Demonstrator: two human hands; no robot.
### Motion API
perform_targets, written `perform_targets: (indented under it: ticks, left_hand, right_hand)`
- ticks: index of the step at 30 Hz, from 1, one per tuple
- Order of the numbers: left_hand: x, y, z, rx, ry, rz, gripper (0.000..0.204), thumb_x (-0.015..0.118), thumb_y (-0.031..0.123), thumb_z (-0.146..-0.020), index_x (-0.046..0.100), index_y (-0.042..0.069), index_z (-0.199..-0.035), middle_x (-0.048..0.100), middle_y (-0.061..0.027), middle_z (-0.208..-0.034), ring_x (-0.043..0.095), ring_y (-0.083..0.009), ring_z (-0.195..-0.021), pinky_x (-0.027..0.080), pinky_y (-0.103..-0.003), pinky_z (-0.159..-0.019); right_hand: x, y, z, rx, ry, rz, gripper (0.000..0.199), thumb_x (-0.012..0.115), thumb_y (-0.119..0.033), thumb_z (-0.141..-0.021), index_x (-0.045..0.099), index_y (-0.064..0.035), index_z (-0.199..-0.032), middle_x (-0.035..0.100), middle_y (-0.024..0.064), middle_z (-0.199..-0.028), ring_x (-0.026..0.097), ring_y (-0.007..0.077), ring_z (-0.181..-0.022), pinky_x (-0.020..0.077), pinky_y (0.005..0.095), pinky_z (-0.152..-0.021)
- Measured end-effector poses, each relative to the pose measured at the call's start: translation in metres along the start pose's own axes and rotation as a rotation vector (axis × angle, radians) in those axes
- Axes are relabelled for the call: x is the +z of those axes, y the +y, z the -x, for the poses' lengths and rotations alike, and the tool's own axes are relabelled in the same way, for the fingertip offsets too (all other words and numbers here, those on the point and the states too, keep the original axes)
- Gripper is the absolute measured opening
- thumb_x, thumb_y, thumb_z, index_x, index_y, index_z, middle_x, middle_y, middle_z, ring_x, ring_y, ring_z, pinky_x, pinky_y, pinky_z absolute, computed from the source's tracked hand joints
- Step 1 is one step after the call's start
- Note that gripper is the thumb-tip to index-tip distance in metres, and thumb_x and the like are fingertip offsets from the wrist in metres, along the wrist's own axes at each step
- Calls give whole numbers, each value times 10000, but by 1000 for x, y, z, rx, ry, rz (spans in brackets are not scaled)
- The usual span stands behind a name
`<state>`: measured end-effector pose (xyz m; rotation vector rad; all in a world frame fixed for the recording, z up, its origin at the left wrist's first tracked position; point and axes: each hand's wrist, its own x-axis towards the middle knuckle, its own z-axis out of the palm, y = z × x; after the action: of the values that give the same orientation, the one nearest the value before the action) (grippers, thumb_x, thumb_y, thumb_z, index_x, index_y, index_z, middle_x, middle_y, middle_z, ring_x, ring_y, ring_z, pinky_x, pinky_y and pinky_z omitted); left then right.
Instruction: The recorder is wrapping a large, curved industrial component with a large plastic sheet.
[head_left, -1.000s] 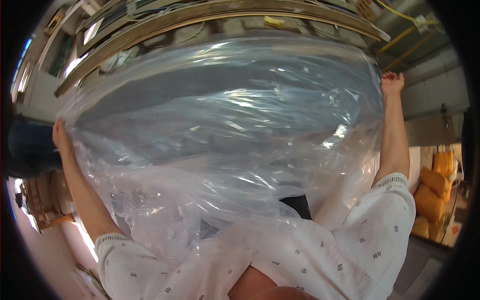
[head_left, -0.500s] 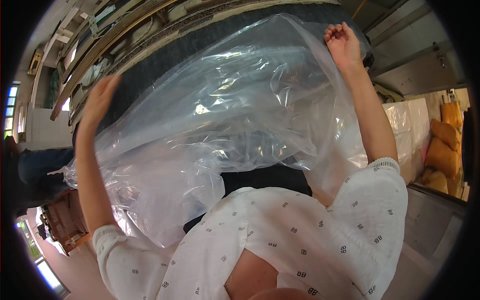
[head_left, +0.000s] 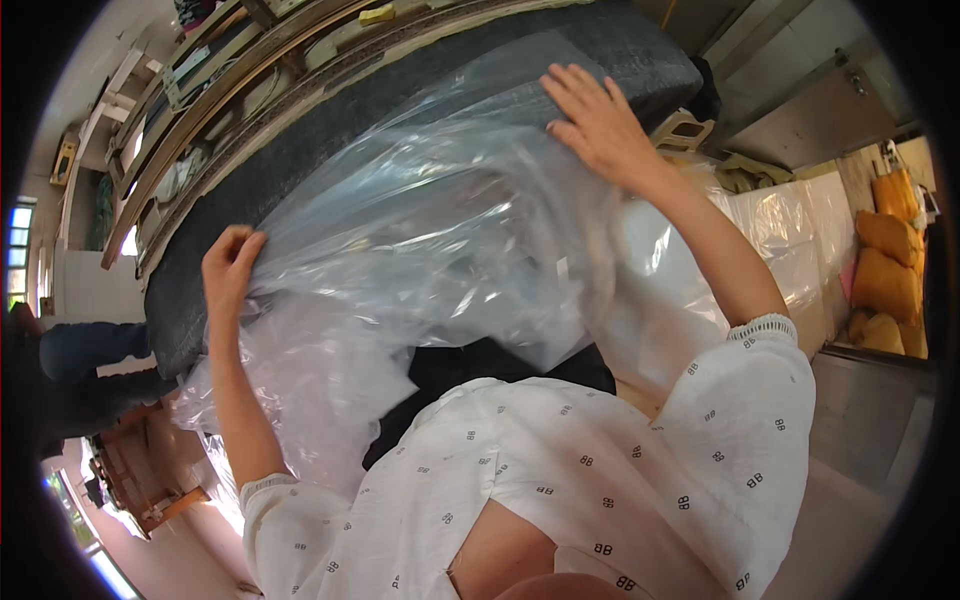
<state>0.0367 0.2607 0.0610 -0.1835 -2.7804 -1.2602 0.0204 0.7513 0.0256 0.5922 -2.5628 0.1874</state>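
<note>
A large, clear, crinkled plastic sheet [head_left: 400,240] lies over a long dark padded table [head_left: 340,115] and hangs over its near side toward my lap. At the sheet's left edge my left hand [head_left: 232,262] is closed, thumb and fingers pinching the plastic. My right hand [head_left: 605,130] lies palm down near the sheet's far right part, its fingers stretched out and apart. Beneath that palm, contact with the film is hard to make out. Under the sheet's near folds, dark cloth [head_left: 480,370] shows over my lap.
Long wooden rails [head_left: 220,85] run behind the table. Plastic-wrapped white packages [head_left: 795,225] stand at right, near orange-brown bundles [head_left: 885,270]. A person's legs in dark blue trousers [head_left: 95,350] are at the far left. A wooden stool-like frame [head_left: 140,480] stands lower left.
My left hand has come nearer and to the right, now pinching the sheet. My right hand has moved left, its curled fingers now spread. The sheet's far edge has dropped lower onto the table.
</note>
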Motion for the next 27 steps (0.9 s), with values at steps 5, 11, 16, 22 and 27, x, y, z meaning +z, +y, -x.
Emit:
perform_targets:
  ticks: [5,11,16,22,27]
  left_hand:
    - [-57,-36,18,-71,30,-144,174,631,147,-810,575,-1,-738,494,39,-653,416,-37,-617,344,-183,-563]
    - [-28,-50,-16,29,322,-305,247,638,256,-813,571,19,-796,498,-7,-639,429,-61,-608,374,-207,-575]
    - [-31,-63,-27,7,302,-225,270,648,291,-810,593,26,-810,521,9,-660,438,-48,-619,370,-187,-586]
    - [-43,-67,-21,-56,272,-167,251,647,292,-814,610,44,-807,510,38,-675,437,-44,-641,359,-175,-599]
    - [-30,-59,-26,-12,317,-170,260,642,284,-819,589,29,-808,490,29,-649,414,-46,-613,350,-180,-576]
  right_hand:
    - [7,-30,-22,-4,-127,-136,439,427,-347,-895,447,-104,-1260,414,90,-1331,322,250,-1267,212,519,-1017]
    - [-1,-9,-46,-108,435,-359,210,524,-187,-844,551,-63,-1012,536,30,-971,486,144,-911,377,297,-800]
    - [-70,-39,16,573,-106,-816,319,476,-242,-894,515,-41,-1139,541,61,-1079,523,164,-985,395,286,-871]
    - [-77,-111,29,176,178,-371,565,728,-99,-623,521,-99,-1149,436,75,-1161,447,228,-1044,383,321,-860]
    - [-55,-120,8,-42,147,-448,350,686,-40,-674,606,-97,-1010,532,46,-1023,483,200,-985,386,300,-826]
